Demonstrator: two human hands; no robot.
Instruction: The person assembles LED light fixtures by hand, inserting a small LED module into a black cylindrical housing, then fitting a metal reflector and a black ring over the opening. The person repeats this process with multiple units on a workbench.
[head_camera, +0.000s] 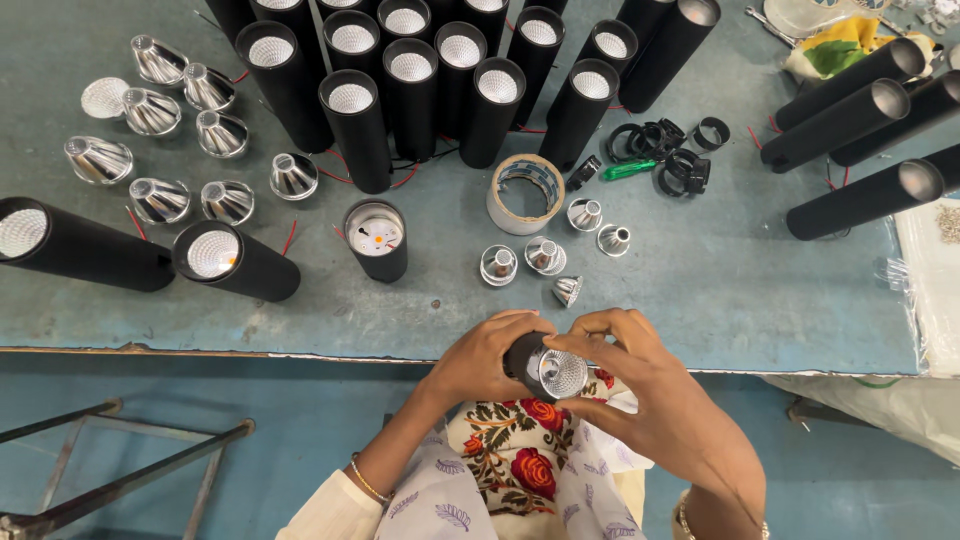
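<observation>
Both hands meet at lower centre, left hand (485, 355) gripping the black lamp tube (530, 362) while right hand (640, 385) pinches its reflector (562, 373), best seated squarely with even fingertip pressure.

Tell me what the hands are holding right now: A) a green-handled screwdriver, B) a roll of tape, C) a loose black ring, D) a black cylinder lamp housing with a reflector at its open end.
D: the left hand and right hand together grip the black housing, reflector facing up, just off the table edge.
</observation>
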